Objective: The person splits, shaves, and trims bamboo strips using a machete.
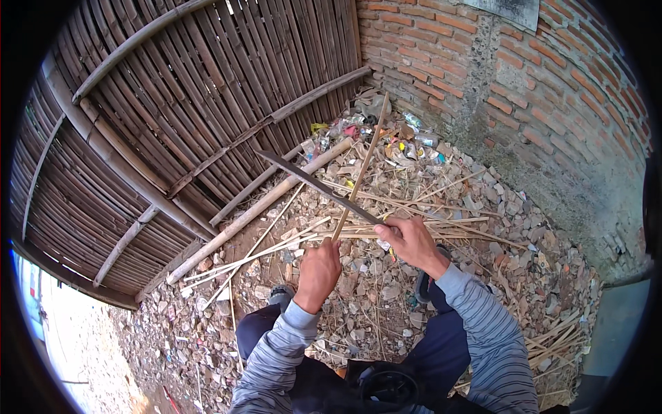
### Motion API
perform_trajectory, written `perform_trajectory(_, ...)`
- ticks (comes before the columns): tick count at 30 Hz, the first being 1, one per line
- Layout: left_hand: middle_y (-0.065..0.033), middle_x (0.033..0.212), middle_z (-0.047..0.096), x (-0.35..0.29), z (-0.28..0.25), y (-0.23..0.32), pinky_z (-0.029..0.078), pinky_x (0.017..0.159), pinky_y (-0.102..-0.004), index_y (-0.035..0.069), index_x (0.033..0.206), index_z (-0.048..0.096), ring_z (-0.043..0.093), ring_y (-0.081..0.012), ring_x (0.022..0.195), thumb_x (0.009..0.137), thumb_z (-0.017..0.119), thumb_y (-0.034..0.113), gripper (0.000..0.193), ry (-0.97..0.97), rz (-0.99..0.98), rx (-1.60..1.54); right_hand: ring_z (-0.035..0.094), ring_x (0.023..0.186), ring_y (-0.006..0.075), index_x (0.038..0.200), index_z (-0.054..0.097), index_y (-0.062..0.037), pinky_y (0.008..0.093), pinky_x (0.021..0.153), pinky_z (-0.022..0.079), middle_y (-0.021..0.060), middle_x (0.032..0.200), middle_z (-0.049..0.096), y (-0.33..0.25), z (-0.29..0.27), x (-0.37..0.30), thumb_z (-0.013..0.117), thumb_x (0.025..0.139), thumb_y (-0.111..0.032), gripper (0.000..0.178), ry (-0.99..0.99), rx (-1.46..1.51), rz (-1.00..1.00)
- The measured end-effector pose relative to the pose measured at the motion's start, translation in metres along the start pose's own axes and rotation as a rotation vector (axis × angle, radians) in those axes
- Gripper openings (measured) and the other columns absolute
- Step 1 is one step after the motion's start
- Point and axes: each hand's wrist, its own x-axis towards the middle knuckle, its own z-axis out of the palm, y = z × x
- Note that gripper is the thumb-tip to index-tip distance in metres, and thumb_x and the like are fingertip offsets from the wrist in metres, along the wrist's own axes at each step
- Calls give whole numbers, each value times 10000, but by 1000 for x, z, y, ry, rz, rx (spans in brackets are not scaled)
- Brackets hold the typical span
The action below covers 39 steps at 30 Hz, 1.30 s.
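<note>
Evidently gripping a slim tan strip (369, 149) by its near end in the left hand (318, 273), aiming it away and slightly right; clasping a long dark blade (314, 183) in the right hand (414, 243), slanting it forward-left across the strip just beyond the left hand, touching or not unclear.

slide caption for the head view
Left hand holds a thin strip, right hand a long blade crossing it, above stony ground.

Both hands (318, 271) hold, crossed above rubble (358, 303), a bamboo strip (361, 167) and a blade (310, 181).
</note>
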Motion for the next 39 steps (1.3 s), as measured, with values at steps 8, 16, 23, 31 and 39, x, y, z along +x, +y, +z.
perform_trajectory(8, -277, 604, 618, -3, -12, 13, 522, 493, -546, 3, 947, 576, 656, -477, 572, 1076, 548, 217, 252, 24, -32, 34, 550, 437, 297, 899, 737, -22, 445, 486, 437, 102, 514, 545, -13, 15, 3, 605, 1006, -583, 587, -85, -28, -168)
perform_trajectory(16, -274, 600, 623, -10, -27, 17, 526, 477, -546, 6, 982, 534, 661, -474, 564, 1079, 543, 216, 231, -8, -40, 40, 589, 460, 342, 932, 766, -27, 469, 505, 469, 131, 492, 553, 1, 35, 6, 584, 1016, -597, 604, -80, -101, -54)
perform_trajectory(23, -266, 596, 623, -12, -27, 23, 524, 469, -538, 18, 962, 527, 663, -469, 566, 1080, 546, 216, 231, -5, -45, 48, 586, 459, 342, 907, 752, -33, 475, 504, 465, 128, 490, 553, 5, 31, 9, 579, 1018, -596, 599, -155, -218, -86)
perform_trajectory(31, -259, 585, 620, -11, -30, 22, 530, 470, -532, 17, 974, 541, 666, -457, 556, 1078, 549, 217, 225, 9, -32, 71, 583, 452, 348, 913, 746, -29, 479, 501, 468, 135, 485, 548, -4, 38, 5, 587, 1000, -627, 625, -70, -230, -83)
perform_trajectory(39, -258, 585, 622, -11, -23, 23, 538, 473, -528, 15, 962, 543, 668, -451, 556, 1079, 544, 226, 241, -11, -31, 88, 603, 458, 352, 976, 767, -42, 477, 491, 478, 150, 487, 550, 7, 31, 12, 582, 1010, -612, 601, -101, -240, -140)
